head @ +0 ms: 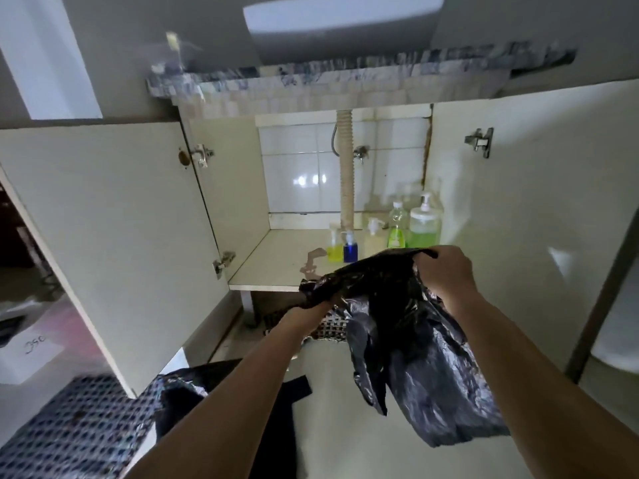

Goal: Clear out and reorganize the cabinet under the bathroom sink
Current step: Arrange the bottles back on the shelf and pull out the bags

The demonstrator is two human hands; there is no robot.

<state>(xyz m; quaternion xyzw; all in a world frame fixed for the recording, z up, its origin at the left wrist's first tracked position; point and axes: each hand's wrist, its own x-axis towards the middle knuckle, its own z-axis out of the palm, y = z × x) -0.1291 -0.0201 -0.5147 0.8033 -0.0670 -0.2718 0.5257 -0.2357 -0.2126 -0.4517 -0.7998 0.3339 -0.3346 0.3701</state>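
Observation:
Both cabinet doors stand wide open under the sink, and the cabinet shelf shows. I hold a black plastic bag in front of the cabinet. My right hand grips its upper edge; my left hand grips the other side, mostly hidden by the plastic. At the shelf's back right stand several bottles: a large green pump bottle, a slim green bottle, a pale pump bottle, a small blue bottle and a small yellow bottle.
A corrugated drain pipe runs down the cabinet's middle. The left door and right door flank the opening. A patterned mat and another black bag lie on the floor at lower left. A stain marks the shelf.

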